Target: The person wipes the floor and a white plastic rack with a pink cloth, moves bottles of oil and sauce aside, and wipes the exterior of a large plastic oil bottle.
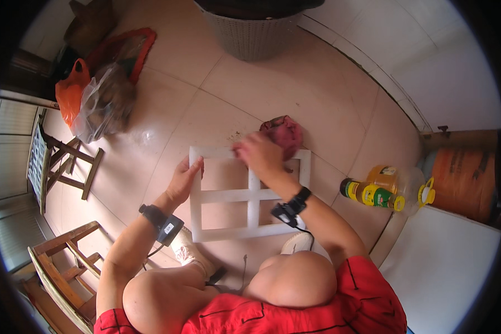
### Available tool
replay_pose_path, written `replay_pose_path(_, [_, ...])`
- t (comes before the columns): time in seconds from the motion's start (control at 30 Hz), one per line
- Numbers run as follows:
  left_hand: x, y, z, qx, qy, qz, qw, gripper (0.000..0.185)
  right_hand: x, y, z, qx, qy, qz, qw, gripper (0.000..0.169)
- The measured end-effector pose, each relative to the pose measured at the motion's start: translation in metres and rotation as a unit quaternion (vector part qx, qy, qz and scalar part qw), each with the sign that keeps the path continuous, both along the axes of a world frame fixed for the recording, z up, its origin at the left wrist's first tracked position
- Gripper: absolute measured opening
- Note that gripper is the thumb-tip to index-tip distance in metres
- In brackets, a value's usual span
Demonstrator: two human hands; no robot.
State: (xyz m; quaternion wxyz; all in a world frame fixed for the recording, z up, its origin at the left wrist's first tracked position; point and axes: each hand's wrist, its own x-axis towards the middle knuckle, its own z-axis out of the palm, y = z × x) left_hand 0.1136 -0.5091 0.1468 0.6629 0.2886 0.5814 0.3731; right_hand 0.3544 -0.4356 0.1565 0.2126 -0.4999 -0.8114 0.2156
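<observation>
A white frame [196,196], split by crossbars into several openings, is tilted above the tiled floor before my knees. My left hand [184,177] grips its left side near the upper corner, thumb on the near face. Over the frame's top bar, my right hand [261,154] is blurred, and its fingertips point left. Directly behind that hand is a crumpled dark red cloth [291,135]; whether the hand touches it, I cannot tell. Small dark crumbs [235,135] lie on the floor just beyond the top bar.
Bottles [371,194] with yellow caps lie to the right, near an orange container [463,179] and a white panel [438,267]. A woven grey basket [254,37] stands ahead. Plastic bags [106,104], a folding stool [69,163] and a wooden chair [62,267] occupy the left.
</observation>
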Motion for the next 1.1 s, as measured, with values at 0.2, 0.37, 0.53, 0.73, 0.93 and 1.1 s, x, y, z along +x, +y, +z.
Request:
replay_pose_path(0.2, [0.004, 0.0, -0.004, 0.026, 0.047, 0.005, 0.999, 0.023, 0.023, 0.002, -0.034, 0.059, -0.047, -0.007, 0.997, 0.006])
replay_pose_path(0.37, [-0.008, -0.005, -0.013, 0.015, 0.022, 0.003, 1.0, 0.019, 0.123, -0.009, -0.049, 0.098, -0.193, -0.019, 0.976, 0.008])
replay_pose_path(0.53, [-0.022, -0.01, -0.025, 0.001, 0.016, -0.04, 0.999, 0.023, 0.154, -0.014, -0.044, 0.037, -0.163, -0.112, 0.979, 0.012])
replay_pose_path(0.73, [-0.017, 0.037, -0.013, 0.299, 0.438, -0.241, 0.813, 0.053, 0.16, -0.018, -0.051, 0.002, -0.029, -0.149, 0.988, 0.016])
replay_pose_path(0.93, [0.04, 0.062, 0.004, 0.246, 0.516, -0.479, 0.666, 0.057, 0.139, -0.022, -0.044, 0.018, -0.042, -0.18, 0.983, 0.013])
replay_pose_path(1.1, [0.063, 0.051, -0.013, 0.235, 0.518, -0.426, 0.703, 0.046, 0.086, -0.022, -0.032, 0.094, -0.032, -0.116, 0.988, 0.008])
